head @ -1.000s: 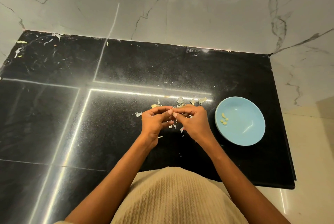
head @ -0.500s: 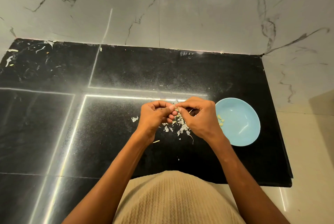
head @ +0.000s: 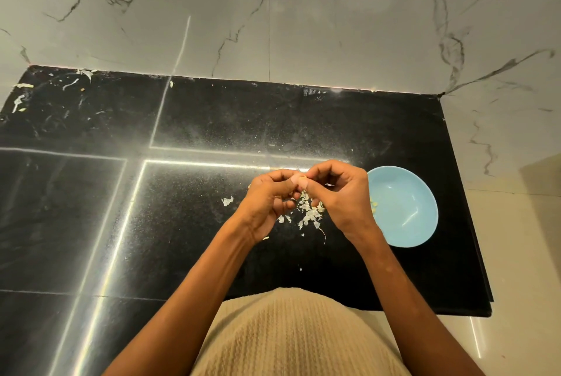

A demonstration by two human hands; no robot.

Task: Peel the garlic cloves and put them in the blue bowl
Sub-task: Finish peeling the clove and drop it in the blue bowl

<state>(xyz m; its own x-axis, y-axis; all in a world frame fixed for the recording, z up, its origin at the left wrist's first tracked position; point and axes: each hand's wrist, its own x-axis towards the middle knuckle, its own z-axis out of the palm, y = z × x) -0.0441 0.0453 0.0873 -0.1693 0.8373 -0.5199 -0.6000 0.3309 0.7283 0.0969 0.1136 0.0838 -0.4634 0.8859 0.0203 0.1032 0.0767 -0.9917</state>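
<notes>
No readable text anywhere. Left hand (head: 267,199) + right hand (head: 340,193) both pinch one garlic clove (head: 302,177), mostly hidden by fingertips. Blue bowl (head: 406,223) w/ peeled cloves (head: 375,204) partly behind right hand.

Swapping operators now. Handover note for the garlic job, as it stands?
Left hand and right hand: both pinch one garlic clove above the black counter, peeling not finished.
Blue bowl: right of the hands, a few peeled cloves inside.
Peel scraps: piled under the hands.
Left: finish this clove and drop it in the bowl. No unpeeled cloves visible elsewhere.
</notes>
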